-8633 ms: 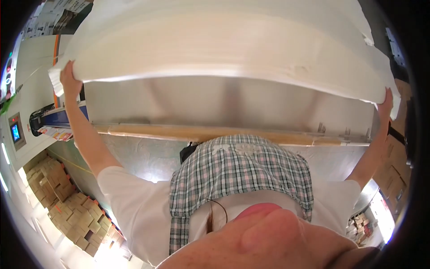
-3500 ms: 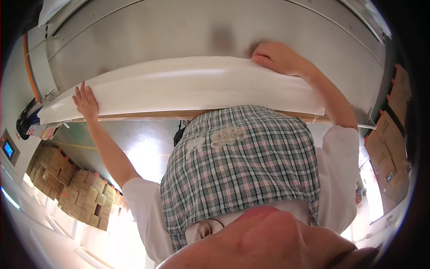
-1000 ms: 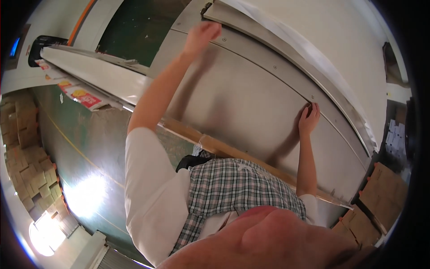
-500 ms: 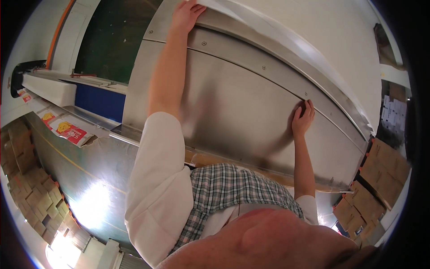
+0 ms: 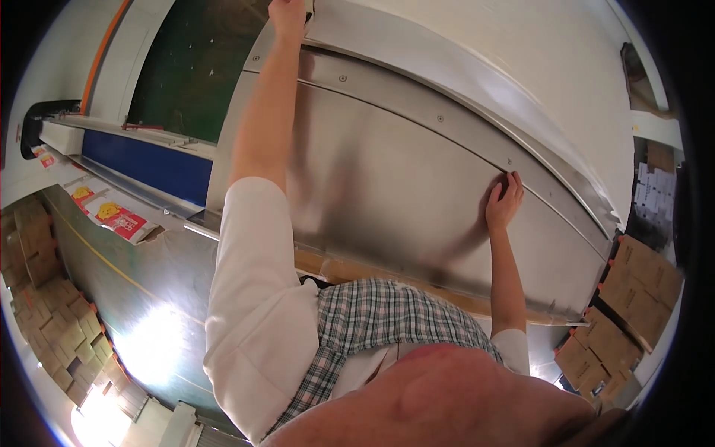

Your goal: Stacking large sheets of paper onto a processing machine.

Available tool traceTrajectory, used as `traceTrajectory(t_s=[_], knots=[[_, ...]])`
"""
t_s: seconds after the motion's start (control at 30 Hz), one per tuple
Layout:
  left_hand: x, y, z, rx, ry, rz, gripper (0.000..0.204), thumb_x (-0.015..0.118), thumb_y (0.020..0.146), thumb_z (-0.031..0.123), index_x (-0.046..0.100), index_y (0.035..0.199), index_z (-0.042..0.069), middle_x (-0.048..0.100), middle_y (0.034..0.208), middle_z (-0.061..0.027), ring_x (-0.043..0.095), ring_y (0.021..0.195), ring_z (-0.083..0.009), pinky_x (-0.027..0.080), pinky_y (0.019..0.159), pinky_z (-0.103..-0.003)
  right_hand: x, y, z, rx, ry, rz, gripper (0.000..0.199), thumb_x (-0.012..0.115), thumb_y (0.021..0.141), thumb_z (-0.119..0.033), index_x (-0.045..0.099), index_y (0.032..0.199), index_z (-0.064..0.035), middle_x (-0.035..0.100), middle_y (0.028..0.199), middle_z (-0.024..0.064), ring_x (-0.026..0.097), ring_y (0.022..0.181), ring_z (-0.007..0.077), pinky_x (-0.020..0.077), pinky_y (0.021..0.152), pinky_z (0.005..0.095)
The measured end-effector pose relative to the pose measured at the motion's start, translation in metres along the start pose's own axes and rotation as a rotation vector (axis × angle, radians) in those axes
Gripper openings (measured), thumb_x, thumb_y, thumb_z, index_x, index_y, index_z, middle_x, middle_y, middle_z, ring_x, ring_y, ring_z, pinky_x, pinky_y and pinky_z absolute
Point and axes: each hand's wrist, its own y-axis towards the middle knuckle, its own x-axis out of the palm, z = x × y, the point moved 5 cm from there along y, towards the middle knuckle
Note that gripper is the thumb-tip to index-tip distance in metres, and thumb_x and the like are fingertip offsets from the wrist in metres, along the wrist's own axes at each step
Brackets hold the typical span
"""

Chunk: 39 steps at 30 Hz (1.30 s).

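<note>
The left hand (image 5: 287, 16) reaches far out, gripping the far corner of the white sheet (image 5: 551, 67) that lies on the steel worktop (image 5: 387, 194). The right hand (image 5: 504, 203), fingers spread, presses flat beside the sheet's near edge. Even pressure from both hands would likely keep that edge aligned with the riveted rail (image 5: 447, 123).

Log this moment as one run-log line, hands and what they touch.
left hand: reaching to far corner of white sheet stack | right hand: flat on curved stainless steel machine panel, at its riveted edge | grasp: unclear
</note>
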Motion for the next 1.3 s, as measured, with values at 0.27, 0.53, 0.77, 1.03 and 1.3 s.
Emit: traceTrajectory(t_s=[0.27,0.53,0.77,1.03,1.3], knots=[[0.062,0.03,0.006,-0.063,0.093,-0.036,0.045,0.051,0.087,0.029,0.049,0.119,-0.002,0.055,0.114,-0.0168,0.05,0.109,-0.0257,0.038,0.09,-0.034,0.004,-0.002,0.001,0.009,0.011,-0.033,0.034,0.051,0.081,-0.01,0.049,0.114,-0.0031,0.045,0.124,0.0146,0.043,0.11,0.0336,0.0332,0.093,0.0421],[0.064,0.056,-0.006,-0.022,0.145,-0.123,0.051,0.046,0.087,0.035,0.045,0.123,-0.001,0.048,0.124,-0.0164,0.043,0.116,-0.0283,0.032,0.096,-0.035,-0.002,0.006,-0.013,0.008,-0.021,-0.04,0.032,0.049,0.082,-0.009,0.05,0.113,-0.0012,0.047,0.122,0.0159,0.044,0.109,0.0345,0.0348,0.092,0.0414],[0.046,0.037,-0.007,-0.081,-0.118,-0.469,0.049,0.044,0.087,0.031,0.045,0.123,-0.003,0.048,0.124,-0.0162,0.043,0.116,-0.0279,0.032,0.096,-0.034,-0.001,0.003,-0.004,0.006,-0.032,-0.039,0.033,0.05,0.081,-0.01,0.049,0.114,-0.0032,0.045,0.124,0.0147,0.043,0.11,0.0341,0.0325,0.093,0.042],[0.046,0.04,0.017,0.072,0.477,-0.495,0.041,0.048,0.085,0.032,0.057,0.111,0.001,0.059,0.109,-0.0148,0.053,0.103,-0.0276,0.039,0.088,-0.033,0.006,0.004,-0.007,0.007,-0.001,-0.036,0.03,0.051,0.08,-0.011,0.051,0.11,-0.0047,0.046,0.124,0.0143,0.043,0.11,0.0338,0.0337,0.092,0.0423],[0.195,-0.07,0.056,0.417,1.144,-1.184,0.09,0.055,0.063,0.071,0.042,0.127,0.009,0.047,0.126,-0.0162,0.043,0.118,-0.0304,0.032,0.097,-0.044,0.001,0.002,-0.006,0.029,-0.003,-0.015,0.029,0.05,0.081,-0.011,0.051,0.109,-0.0043,0.046,0.123,0.0145,0.044,0.109,0.0335,0.0337,0.093,0.0415]])
